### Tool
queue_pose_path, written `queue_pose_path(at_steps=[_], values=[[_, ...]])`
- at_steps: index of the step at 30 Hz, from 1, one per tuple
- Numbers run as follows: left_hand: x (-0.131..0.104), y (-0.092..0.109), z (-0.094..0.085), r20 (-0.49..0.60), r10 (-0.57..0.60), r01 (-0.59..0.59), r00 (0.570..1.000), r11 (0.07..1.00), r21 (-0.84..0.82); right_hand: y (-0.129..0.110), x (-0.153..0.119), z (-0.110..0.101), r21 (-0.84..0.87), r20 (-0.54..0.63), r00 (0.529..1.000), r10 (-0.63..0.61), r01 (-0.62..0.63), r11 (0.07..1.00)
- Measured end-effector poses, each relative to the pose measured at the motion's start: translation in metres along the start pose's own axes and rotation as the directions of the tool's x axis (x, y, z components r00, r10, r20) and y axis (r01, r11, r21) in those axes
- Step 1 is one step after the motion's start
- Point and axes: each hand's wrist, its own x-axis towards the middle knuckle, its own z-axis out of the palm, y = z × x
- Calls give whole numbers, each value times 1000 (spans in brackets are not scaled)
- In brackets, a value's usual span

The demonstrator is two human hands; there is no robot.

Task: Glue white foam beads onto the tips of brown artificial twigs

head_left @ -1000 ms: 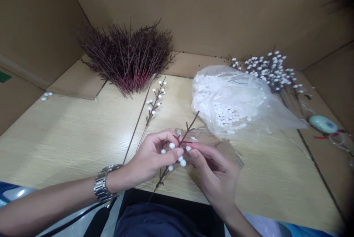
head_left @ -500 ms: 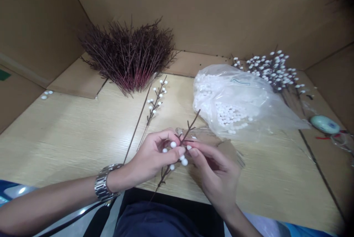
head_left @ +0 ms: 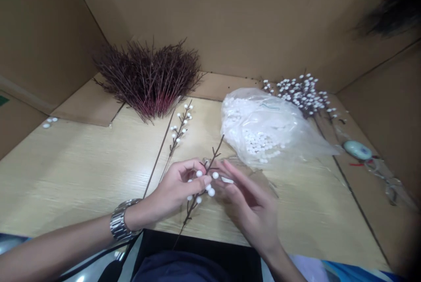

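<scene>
My left hand (head_left: 184,185), with a metal watch at its wrist, pinches a thin brown twig (head_left: 215,155) tilted up to the right. Several white balls (head_left: 211,192) sit along the twig around my thumb. Just right of the twig, my right hand (head_left: 251,201) has its index finger and thumb apart, slightly blurred. A small white sliver (head_left: 226,180) shows by those fingertips; whether it is touched or lies behind them I cannot tell. One white ball (head_left: 215,175) stands on the twig's right side, apart from my right fingers.
A dense pile of bare brown twigs (head_left: 151,80) lies at the back left. Nearer lies one twig with white balls (head_left: 180,127). A clear bag of white balls (head_left: 263,128) is right of centre, before a bunch of ball-covered twigs (head_left: 302,93). Cardboard walls (head_left: 213,19) surround the table.
My right fingers have come off the white ball at the twig's right side and opened; the ball stays on the twig. The whole view has shifted slightly.
</scene>
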Motion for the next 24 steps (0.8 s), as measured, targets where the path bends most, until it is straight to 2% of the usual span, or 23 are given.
queue_pose_path(at_steps=[3,5,6,7,9,10,12,16,24], values=[[1,-4,-4,-11,-13,13,1000,1000,15,-3,8,-43,-309,-112,991,-75,37,950],[1,-7,-5,-12,-31,31,999,999,39,-1,22,-78,-548,-155,980,-127,22,836],[1,-9,-5,-20,-40,41,999,998,50,2,30,-94,-658,-125,984,-124,11,753],[2,-10,-5,-29,-46,48,999,997,59,5,39,-108,-755,-75,994,-76,-7,656],[2,-13,-5,-42,-47,50,998,996,70,15,53,-129,-878,-5,995,97,-50,476],[2,-14,-5,-43,-44,47,998,996,75,21,58,-136,-902,5,988,156,-63,428],[3,-16,-4,-37,-39,42,999,996,82,33,64,-141,-921,0,974,226,-88,379],[4,-16,-4,-28,-32,34,999,997,74,50,68,-140,-935,-42,964,263,-130,330],[5,-15,-6,-39,-25,28,999,996,83,59,81,-140,-956,-79,958,277,-152,252]])
